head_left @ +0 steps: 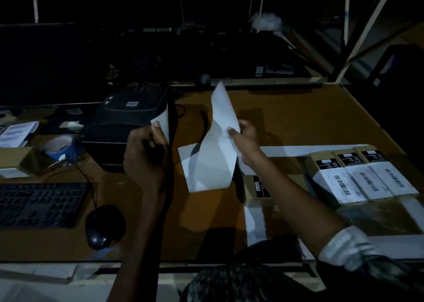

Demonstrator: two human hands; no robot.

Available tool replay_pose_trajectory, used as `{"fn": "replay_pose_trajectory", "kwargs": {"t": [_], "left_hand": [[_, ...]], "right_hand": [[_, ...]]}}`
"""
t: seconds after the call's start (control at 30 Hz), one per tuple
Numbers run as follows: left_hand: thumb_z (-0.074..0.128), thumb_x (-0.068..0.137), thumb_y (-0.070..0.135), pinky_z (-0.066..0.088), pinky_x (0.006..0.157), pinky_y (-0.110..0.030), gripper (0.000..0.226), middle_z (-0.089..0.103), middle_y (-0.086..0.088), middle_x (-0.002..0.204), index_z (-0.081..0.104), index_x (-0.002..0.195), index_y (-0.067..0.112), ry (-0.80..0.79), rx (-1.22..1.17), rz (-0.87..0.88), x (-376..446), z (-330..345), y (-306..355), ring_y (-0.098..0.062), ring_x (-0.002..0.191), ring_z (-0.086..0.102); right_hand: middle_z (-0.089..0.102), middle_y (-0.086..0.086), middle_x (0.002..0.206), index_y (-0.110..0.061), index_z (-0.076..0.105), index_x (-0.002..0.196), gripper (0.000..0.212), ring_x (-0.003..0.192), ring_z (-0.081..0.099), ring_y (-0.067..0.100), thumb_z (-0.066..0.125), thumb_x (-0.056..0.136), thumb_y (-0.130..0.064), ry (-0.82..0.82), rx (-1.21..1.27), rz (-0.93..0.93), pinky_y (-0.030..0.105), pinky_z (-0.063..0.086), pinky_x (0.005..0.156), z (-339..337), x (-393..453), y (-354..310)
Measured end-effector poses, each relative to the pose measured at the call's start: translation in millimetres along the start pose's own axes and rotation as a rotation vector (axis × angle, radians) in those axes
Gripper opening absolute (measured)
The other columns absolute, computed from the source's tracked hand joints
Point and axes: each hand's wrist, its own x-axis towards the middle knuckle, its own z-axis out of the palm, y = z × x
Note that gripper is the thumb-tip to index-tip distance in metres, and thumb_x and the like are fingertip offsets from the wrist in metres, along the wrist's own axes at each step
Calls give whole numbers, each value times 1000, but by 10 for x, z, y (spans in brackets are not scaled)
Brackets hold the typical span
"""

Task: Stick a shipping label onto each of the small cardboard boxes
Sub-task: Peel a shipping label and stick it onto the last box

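Dim room, brown worktop [286,118]. The person's left hand [146,150] is raised above the middle of the worktop, fingers [157,124] curled and pinching a small white label [163,123] that stands upright. The right hand [246,136] is just beside it, thumb and fingers clamped on a long white backing sheet [211,159] that twists and hangs down without reaching the worktop. The two papers are apart. Near the right edge three small cardboard boxes [364,175] lie side by side, touching, each with a white barcode label on top. A fourth box [259,187] lies just left of them, partly hidden under the right forearm, showing only a black sticker. A black label printer [128,122] sits toward the far left part of the worktop, a blue tape roll [60,148] just beside it to the left. A black keyboard [41,205] and mouse [104,226] sit by the near left edge.
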Motion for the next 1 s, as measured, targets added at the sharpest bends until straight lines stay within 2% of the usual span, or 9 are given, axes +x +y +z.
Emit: {"fn": "replay_pose_trajectory", "kwargs": {"t": [0.23,0.33,0.4,0.47,0.57,0.67,0.77,0.9,1.0], "left_hand": [[54,102,33,31,58,-18,39,71,-9,87,68,77,6,-10,40,216,-277,121,162,-20,66,62],[62,98,18,28,61,-13,25,72,-10,87,70,80,3,17,-31,323,-418,174,183,-14,75,54],[73,89,9,32,59,-14,10,72,-10,87,71,82,3,-3,-34,358,-498,236,207,-14,78,55],[75,90,11,43,57,-21,9,73,-7,89,73,83,5,-22,-51,411,-576,307,232,-11,77,59],[66,97,16,53,59,-29,16,75,-7,94,75,91,4,-94,-75,502,-731,387,328,-18,81,70],[61,99,18,55,65,-31,20,75,-10,97,76,96,5,-200,-59,592,-894,452,427,-24,85,72],[61,99,18,54,71,-32,19,75,-10,101,76,101,6,-283,-51,696,-1030,489,466,-24,91,70],[59,101,20,54,75,-32,23,74,-12,105,76,105,5,-373,-121,744,-1099,520,482,-24,95,68],[63,97,22,55,74,-32,23,73,-10,109,76,108,8,-472,-180,757,-1080,548,476,-22,100,65]], "right_hand": [[53,7,143,-21,40,149,65,131,52,28,66,94,-42,58,-242,-11,44,51,102,65,-106,-121],[70,-3,106,-20,68,112,32,103,64,17,57,98,-47,16,-137,-18,26,52,78,-160,-609,-114],[72,-2,81,-15,74,91,48,77,63,15,49,98,-56,-128,-39,64,25,45,61,-313,-953,-196],[76,1,83,-11,76,91,67,72,63,17,41,90,-68,-249,51,134,27,44,57,-437,-1174,-272],[78,-1,103,-20,77,104,81,94,71,25,28,80,-79,-291,94,161,35,51,73,-572,-1289,-320],[77,1,108,-26,78,104,73,105,71,27,39,78,-82,-272,138,122,44,54,94,-669,-1334,-360],[76,8,105,-16,77,106,61,99,73,22,61,78,-67,-233,234,102,41,58,91,-759,-1366,-375],[75,9,97,-9,76,101,14,85,70,17,65,96,-17,-129,349,73,24,57,72,-808,-1350,-283],[78,5,96,-11,74,105,15,80,72,15,63,95,-6,-36,429,95,24,57,65,-840,-1330,-233]]}}
